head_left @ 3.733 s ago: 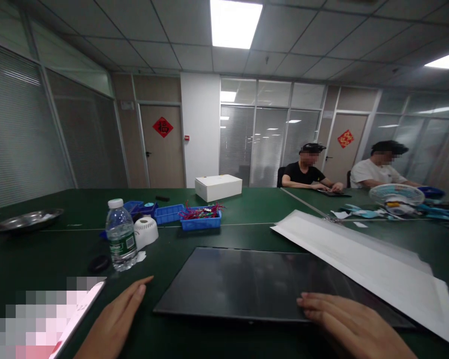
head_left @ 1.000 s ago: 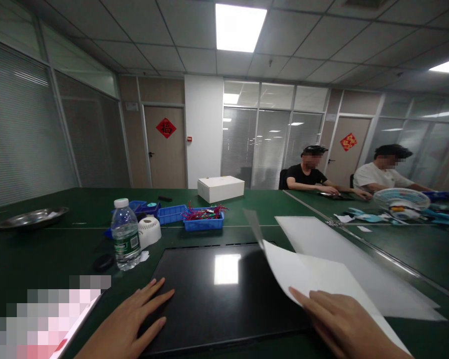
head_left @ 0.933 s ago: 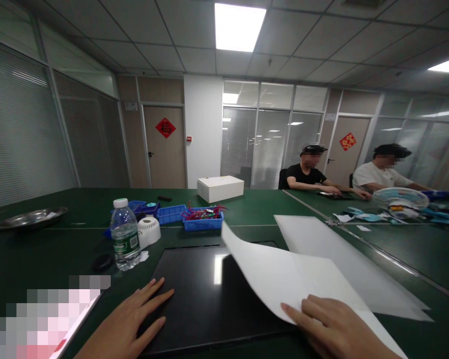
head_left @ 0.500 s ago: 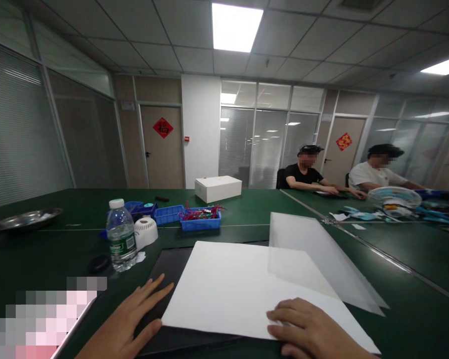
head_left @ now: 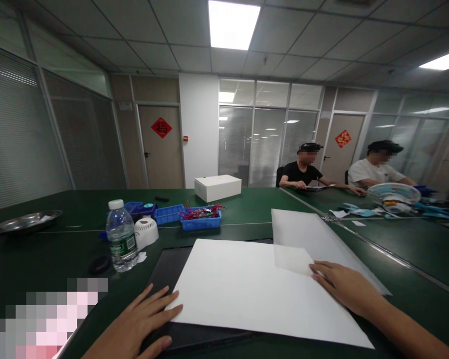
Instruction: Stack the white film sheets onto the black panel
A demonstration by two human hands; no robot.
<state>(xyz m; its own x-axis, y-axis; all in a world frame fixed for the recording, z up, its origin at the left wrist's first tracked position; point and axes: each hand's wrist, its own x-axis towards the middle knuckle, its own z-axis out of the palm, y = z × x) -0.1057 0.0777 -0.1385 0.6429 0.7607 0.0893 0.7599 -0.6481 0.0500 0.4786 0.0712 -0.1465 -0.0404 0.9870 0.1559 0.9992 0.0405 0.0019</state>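
- Left hand splayed, fingertips at white sheet
- Right hand at its right edge; can't tell if pinching
- White sheet lies over black panel, hiding most

The white sheet, earlier lying off to the right and then curled up in the right hand, now lies flat over most of the panel, which has shifted left and nearer. The right hand has moved from the sheet's near edge to its right edge. The left hand has come from the table onto the panel, fingertips at the sheet's left edge. The translucent sheet has slid left since a second ago.
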